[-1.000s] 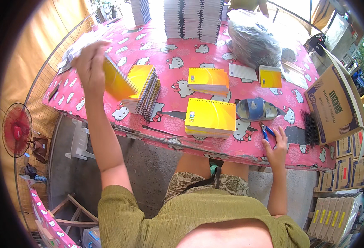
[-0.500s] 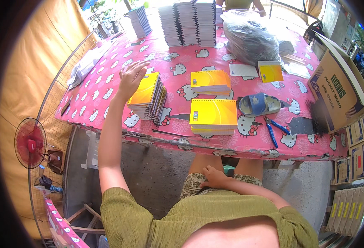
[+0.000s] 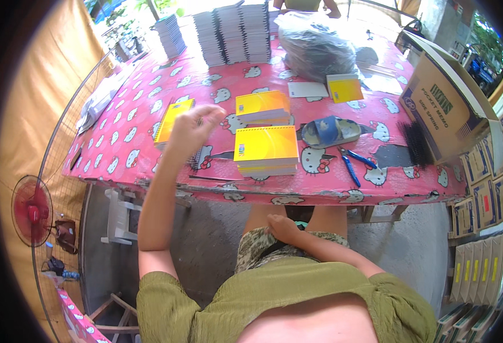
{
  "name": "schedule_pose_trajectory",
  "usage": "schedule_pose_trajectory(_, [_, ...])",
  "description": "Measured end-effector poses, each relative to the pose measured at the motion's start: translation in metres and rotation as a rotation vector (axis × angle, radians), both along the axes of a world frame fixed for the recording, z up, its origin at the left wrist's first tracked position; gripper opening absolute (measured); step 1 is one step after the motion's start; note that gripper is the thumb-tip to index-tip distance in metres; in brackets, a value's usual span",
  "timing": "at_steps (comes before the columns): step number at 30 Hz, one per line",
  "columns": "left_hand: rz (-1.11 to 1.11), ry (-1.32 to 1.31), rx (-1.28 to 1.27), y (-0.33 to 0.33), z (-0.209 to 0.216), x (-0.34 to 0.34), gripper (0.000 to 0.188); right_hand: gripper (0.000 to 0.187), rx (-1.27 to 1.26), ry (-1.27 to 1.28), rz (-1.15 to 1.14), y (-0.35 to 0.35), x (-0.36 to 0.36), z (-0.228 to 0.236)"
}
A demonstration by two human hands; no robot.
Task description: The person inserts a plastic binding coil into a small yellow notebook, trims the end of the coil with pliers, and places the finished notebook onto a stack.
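My left hand [image 3: 195,128] hovers over the left stack of yellow spiral notebooks [image 3: 172,117], hiding much of it. Its fingers point right and are smeared by motion; nothing shows clearly in them. Right of it lie a small yellow notebook pile [image 3: 261,106] and, nearer the table edge, a taller notebook stack [image 3: 265,146]. My right hand [image 3: 284,228] rests on my lap below the table edge, fingers laid loosely over the patterned shorts [image 3: 251,251], holding nothing visible.
A blue slipper [image 3: 331,131] and blue-handled pliers [image 3: 354,166] lie right of the notebooks. Behind stand tall spiral-bound stacks [image 3: 231,34] and a filled plastic bag [image 3: 317,48]. An open carton [image 3: 448,106] and black spiral coils [image 3: 416,143] occupy the right. Another person sits opposite.
My left hand has moved right and nearer across the left stack, its fingers less spread. The whole view has shifted, so the table appears further left. My right hand remains on my lap.
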State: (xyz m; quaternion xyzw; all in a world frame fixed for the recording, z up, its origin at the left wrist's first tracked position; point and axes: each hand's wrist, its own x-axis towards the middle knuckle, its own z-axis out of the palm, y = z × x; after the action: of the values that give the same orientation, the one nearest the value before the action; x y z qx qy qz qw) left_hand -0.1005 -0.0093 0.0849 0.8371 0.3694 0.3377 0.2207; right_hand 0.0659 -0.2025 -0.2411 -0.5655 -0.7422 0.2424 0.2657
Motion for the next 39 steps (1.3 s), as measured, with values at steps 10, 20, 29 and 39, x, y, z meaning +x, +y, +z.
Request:
schedule_pose_trajectory(10, [-0.197, 0.199, 0.017, 0.003, -0.05, 0.096, 0.03, 0.002, 0.486, -0.143, -0.632, 0.032, 0.246, 0.213])
schedule_pose_trajectory(20, [-0.148, 0.065, -0.242, 0.013, -0.053, 0.104, 0.02, 0.025, -0.147, -0.674, -1.148, 0.064, 0.408, 0.205])
schedule_pose_trajectory(29, [-0.171, -0.101, 0.288, -0.036, -0.028, 0.079, 0.016, 0.02, 0.419, 0.133, -0.408, 0.065, 0.214, 0.28])
schedule_pose_trajectory(39, [-0.086, -0.186, 0.18, -0.059, -0.02, 0.082, 0.019, 0.015, 0.513, 0.176, -0.294, 0.063, 0.126, 0.297])
